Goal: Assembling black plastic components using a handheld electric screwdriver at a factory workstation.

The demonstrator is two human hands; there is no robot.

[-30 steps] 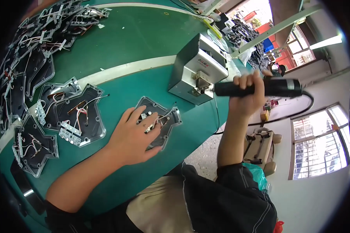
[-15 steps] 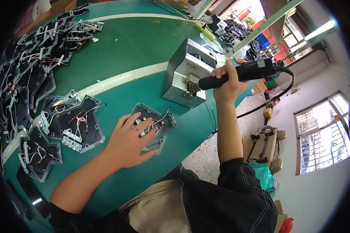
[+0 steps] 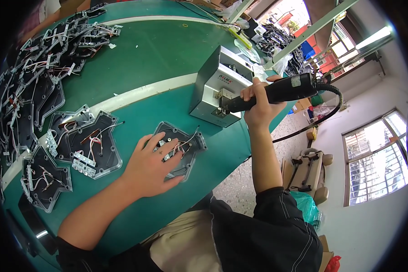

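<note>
In my right hand (image 3: 260,111) is a black electric screwdriver (image 3: 281,92), fingers wrapped round its body. Its tip end meets the front outlet of a silver screw feeder (image 3: 207,86); the bit itself is hard to see. My left hand (image 3: 152,167) lies with fingers spread over a dark plastic housing (image 3: 189,159) with a clear rim, in front of the feeder. Wires and small light parts show between those fingers; what the fingertips touch is partly hidden. To the left lie similar housings (image 3: 105,149) with wires and white switch boards.
A large heap of wired housings (image 3: 41,63) fills the far left of the green table (image 3: 154,45). The screwdriver's black cable (image 3: 319,119) loops down at the right. A pale strip (image 3: 143,95) crosses the table. Beyond the feeder stands a pale green post (image 3: 303,36).
My right hand has moved slightly left and down with the screwdriver, bringing its tip end closer against the feeder's outlet. My left hand has stayed nearly still on the housing.
</note>
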